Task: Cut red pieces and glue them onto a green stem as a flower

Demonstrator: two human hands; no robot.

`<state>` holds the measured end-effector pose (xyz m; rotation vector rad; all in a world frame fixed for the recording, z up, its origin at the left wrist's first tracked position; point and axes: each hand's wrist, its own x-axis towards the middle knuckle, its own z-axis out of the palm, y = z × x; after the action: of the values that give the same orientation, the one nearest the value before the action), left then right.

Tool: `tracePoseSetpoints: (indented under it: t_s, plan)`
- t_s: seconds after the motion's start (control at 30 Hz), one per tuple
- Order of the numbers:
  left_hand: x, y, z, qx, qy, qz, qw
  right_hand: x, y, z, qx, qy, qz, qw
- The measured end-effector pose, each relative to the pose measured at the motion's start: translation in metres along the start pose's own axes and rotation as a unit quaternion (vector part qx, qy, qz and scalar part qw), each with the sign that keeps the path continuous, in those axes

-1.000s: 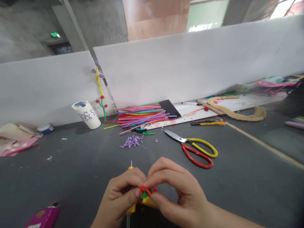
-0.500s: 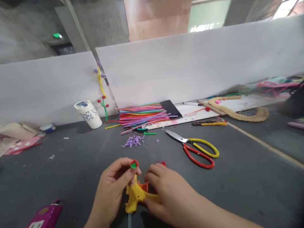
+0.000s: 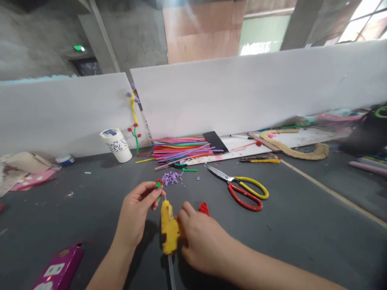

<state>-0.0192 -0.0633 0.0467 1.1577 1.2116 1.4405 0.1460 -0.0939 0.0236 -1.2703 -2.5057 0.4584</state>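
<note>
Pinched in the fingers of my left hand [image 3: 136, 209] is a small red and green pipe-cleaner flower [image 3: 159, 184], its short green stem pointing down. My right hand [image 3: 205, 237] is closed around the handle of a yellow hot glue gun [image 3: 169, 229], and a clear glue stick [image 3: 171, 272] sticks out of its back end. The gun's nozzle points away from me and lies close beside my left fingertips; whether it touches the flower I cannot tell. Just beyond my right hand lies a little heap of red pieces [image 3: 204, 208].
Cut purple bits [image 3: 171, 178] lie in front of a bundle of coloured pipe cleaners [image 3: 181, 151]. Scissors with red and yellow handles [image 3: 238, 187] rest at the right. A white cup [image 3: 116, 146] stands at the back left, a purple power strip [image 3: 60, 268] at the front left.
The glue gun has turned from tilted to nozzle-forward, its orange trigger now out of sight. My left hand and the flower have moved up and left, uncovering more of the red heap.
</note>
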Motion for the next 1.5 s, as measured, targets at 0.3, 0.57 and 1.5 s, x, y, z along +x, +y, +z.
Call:
tracePoseSetpoints:
  t_s: [0.3,0.57,1.5]
  plan:
    - [-0.005,-0.005,0.008,0.009,-0.017,-0.069,0.997,0.003,0.047,-0.035,0.284,0.011,0.111,0.952]
    - [-0.020,-0.022,0.013,0.066,-0.010,-0.104,0.992,-0.021,0.055,-0.028,0.454,0.023,0.126,0.882]
    - [-0.011,-0.028,0.005,0.085,0.017,-0.161,0.983,-0.015,0.051,-0.031,0.700,-0.110,0.155,0.689]
